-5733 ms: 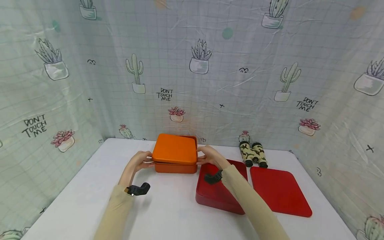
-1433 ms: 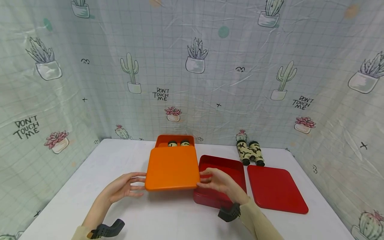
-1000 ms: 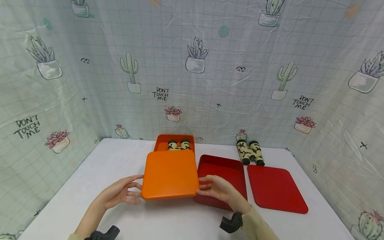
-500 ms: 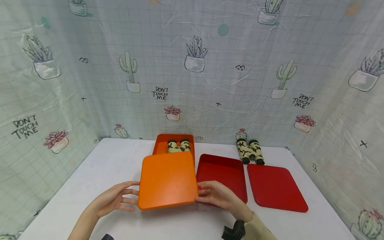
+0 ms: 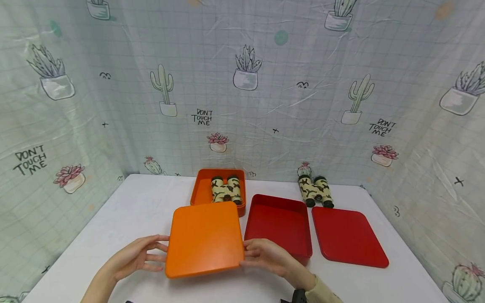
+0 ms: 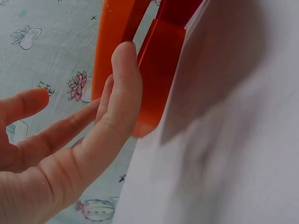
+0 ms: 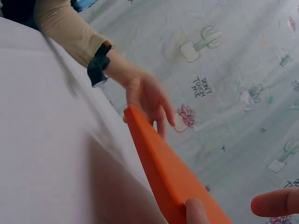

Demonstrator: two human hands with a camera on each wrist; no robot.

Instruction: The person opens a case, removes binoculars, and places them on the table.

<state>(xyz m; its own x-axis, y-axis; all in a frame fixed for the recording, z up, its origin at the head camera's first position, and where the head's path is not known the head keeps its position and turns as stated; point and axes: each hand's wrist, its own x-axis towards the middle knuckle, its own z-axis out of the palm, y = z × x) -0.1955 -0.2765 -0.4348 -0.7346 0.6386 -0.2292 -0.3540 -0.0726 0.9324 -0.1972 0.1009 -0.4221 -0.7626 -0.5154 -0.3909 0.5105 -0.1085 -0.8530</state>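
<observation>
Between my two hands an orange lid (image 5: 205, 240) hangs tilted above the white table, in front of the orange box (image 5: 199, 193). My left hand (image 5: 130, 259) has its fingers spread and fairly straight, their tips against the lid's left edge. At the lid's right edge my right hand (image 5: 270, 256) holds on with bent fingers; some tips are hidden. A pair of camouflage binoculars (image 5: 226, 191) lies inside the orange box. In the left wrist view, fingertips of the left hand (image 6: 100, 135) touch the orange lid (image 6: 110, 51).
To the right stands an open red box (image 5: 278, 223), partly behind my right hand. A flat red lid (image 5: 349, 235) lies beside it. Another pair of camouflage binoculars (image 5: 316, 191) lies at the back right. A printed cloth wall (image 5: 242, 109) borders the table.
The orange lid has come off the orange box and moved toward me and slightly left between both hands. The binoculars inside the box have come into view.
</observation>
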